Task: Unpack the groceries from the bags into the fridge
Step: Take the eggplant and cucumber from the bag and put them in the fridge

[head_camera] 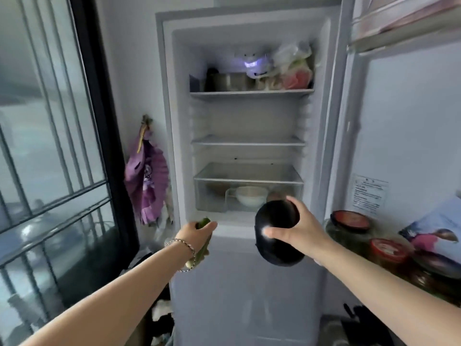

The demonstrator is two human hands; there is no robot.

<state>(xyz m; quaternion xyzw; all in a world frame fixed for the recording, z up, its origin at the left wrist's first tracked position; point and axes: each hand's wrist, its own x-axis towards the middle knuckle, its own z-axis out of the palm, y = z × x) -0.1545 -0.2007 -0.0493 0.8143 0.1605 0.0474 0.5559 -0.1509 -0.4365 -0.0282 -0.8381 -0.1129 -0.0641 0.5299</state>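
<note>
The fridge [249, 116] stands open ahead, its middle shelves [248, 141] bare. The right hand [296, 233] grips a round dark eggplant [277, 236], nearer the crisper drawer [248, 188]. The left hand [197, 233] is closed on a green vegetable [203, 248] that hangs downward.

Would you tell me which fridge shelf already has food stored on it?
The top shelf: it carries containers and plastic bags, while the two shelves below it look bare.
</note>
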